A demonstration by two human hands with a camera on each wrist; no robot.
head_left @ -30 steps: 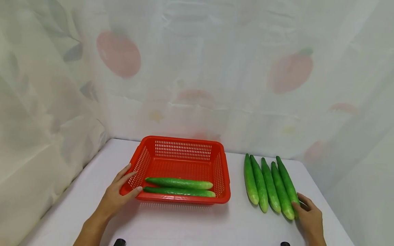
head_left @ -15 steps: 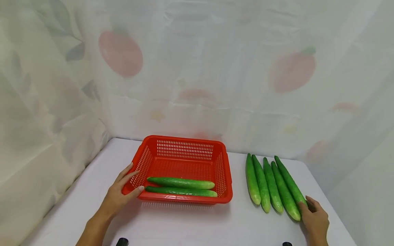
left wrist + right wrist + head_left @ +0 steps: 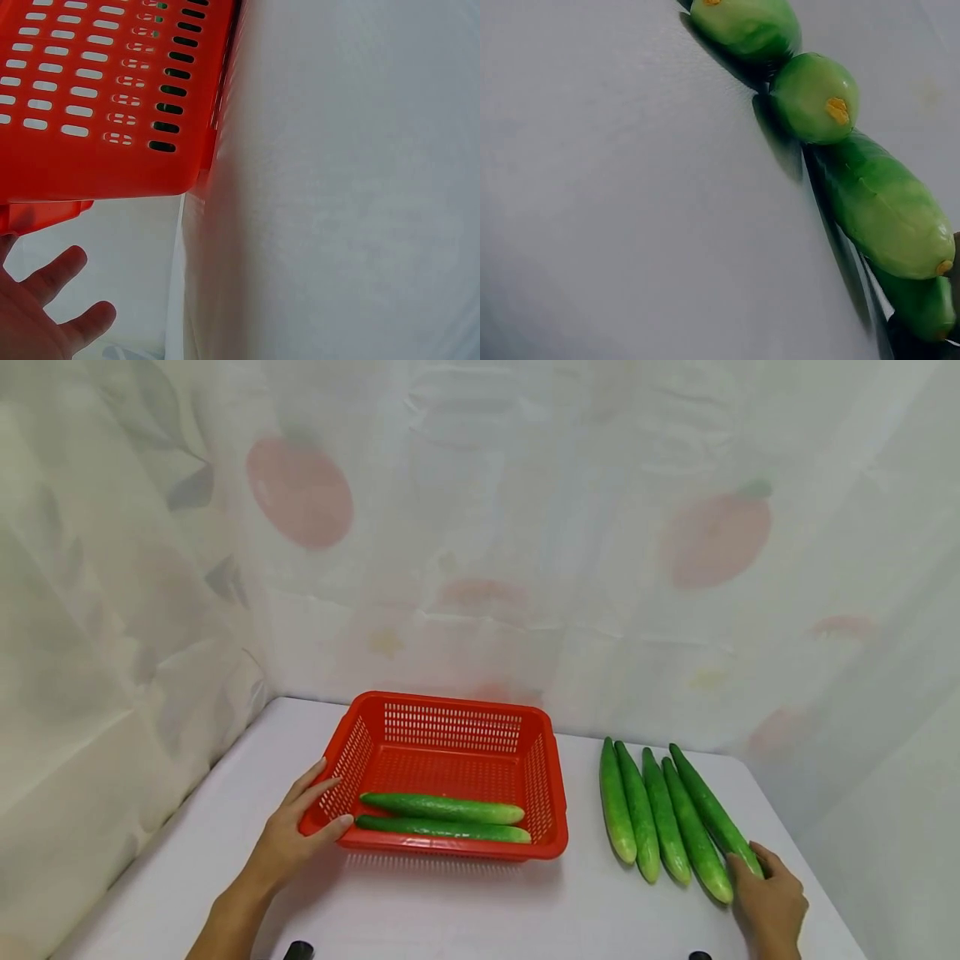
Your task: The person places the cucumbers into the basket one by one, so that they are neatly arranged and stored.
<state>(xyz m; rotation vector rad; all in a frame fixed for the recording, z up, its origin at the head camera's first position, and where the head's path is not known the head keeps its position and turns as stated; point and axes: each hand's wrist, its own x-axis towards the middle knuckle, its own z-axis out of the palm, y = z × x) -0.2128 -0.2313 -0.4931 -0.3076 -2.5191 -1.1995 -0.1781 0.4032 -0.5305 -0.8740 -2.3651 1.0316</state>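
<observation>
My right hand [image 3: 772, 897] grips the near end of the rightmost cucumber [image 3: 708, 802], thumb on its left side and fingers on its right. Several other cucumbers [image 3: 660, 818] lie side by side just left of it, pale ends toward me. In the right wrist view, the gripped cucumber [image 3: 922, 307] is partly hidden behind its neighbour [image 3: 892, 214]. At the red plastic basket [image 3: 450, 700], my left hand [image 3: 288, 835] rests spread on the near left corner, thumb at the front rim. Two cucumbers [image 3: 442, 808] lie crosswise in the basket's front part.
A white-covered table [image 3: 480, 918] bears everything. Behind it and at the sides hang pale curtains [image 3: 562, 568] with fruit prints. Two small black objects [image 3: 300, 950] show at the bottom edge of the head view.
The near end of the rightmost cucumber has swung to the right, away from its neighbour, with my right hand on it. My left hand stays at the basket.
</observation>
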